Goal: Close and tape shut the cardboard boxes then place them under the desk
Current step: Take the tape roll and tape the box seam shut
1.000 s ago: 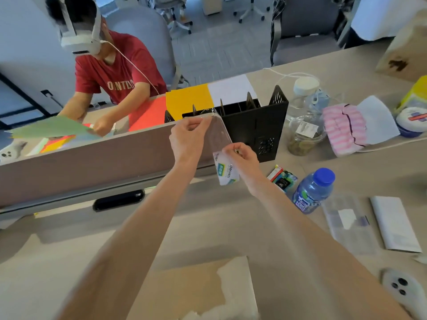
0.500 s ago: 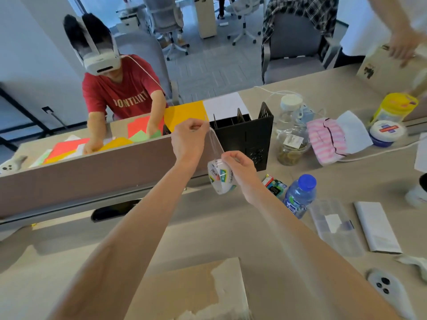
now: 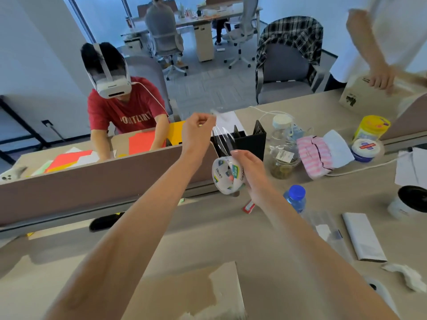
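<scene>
A roll of clear packing tape (image 3: 225, 175) with a printed white core hangs above the desk, gripped by my right hand (image 3: 249, 167). My left hand (image 3: 197, 132) is raised up and to the left of it, pinching the free end of the tape strip (image 3: 223, 138), which stretches clear between the two hands. A brown cardboard box (image 3: 184, 294) with a torn white patch on its top lies on the desk at the bottom of the view, below my forearms.
A desk divider (image 3: 97, 179) runs across in front. Behind the hands stands a black file holder (image 3: 248, 140). To the right are a glass jar (image 3: 284, 163), a water bottle (image 3: 295, 199), a pink cloth (image 3: 315, 155), a booklet (image 3: 362, 236). A person in red sits opposite; another person handles a box (image 3: 360, 93) at the far right.
The view has tilted up. My hands have drawn apart, the left one up, and the tape strip between them is longer; the roll has turned its side toward me.
</scene>
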The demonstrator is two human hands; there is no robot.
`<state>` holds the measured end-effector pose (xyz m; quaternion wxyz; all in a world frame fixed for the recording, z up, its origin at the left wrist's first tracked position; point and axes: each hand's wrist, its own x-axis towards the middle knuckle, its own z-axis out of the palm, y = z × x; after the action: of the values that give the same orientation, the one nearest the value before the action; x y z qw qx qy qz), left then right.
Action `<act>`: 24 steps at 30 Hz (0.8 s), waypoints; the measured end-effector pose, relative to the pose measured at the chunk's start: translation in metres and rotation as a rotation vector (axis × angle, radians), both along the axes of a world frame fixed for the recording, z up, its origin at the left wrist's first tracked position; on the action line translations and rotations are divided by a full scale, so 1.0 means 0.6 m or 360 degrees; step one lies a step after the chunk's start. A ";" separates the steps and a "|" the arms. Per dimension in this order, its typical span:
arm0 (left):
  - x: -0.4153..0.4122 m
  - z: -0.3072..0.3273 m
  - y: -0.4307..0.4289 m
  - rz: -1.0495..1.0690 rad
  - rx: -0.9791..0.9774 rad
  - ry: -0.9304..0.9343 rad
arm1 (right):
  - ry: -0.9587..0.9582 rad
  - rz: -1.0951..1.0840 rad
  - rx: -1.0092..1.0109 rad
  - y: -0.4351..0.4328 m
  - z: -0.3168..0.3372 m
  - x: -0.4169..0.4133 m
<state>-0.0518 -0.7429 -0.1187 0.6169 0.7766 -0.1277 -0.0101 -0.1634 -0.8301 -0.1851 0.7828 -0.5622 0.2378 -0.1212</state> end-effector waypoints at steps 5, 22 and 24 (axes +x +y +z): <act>-0.052 -0.058 0.145 0.0222 -0.0088 0.0252 | 0.0117 0.0213 -0.0419 0.070 -0.009 -0.034; -0.360 -0.204 0.674 0.0559 -0.0515 0.0899 | 0.0207 0.1115 -0.1528 0.437 -0.042 -0.181; -0.383 -0.222 0.692 0.0602 -0.0480 0.0953 | 0.0212 0.1134 -0.1644 0.457 -0.049 -0.189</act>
<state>-0.2818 -0.3277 -0.2521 0.7251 0.6497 0.2036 -0.1036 -0.2768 -0.5560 -0.2147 0.3862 -0.9187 -0.0051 0.0830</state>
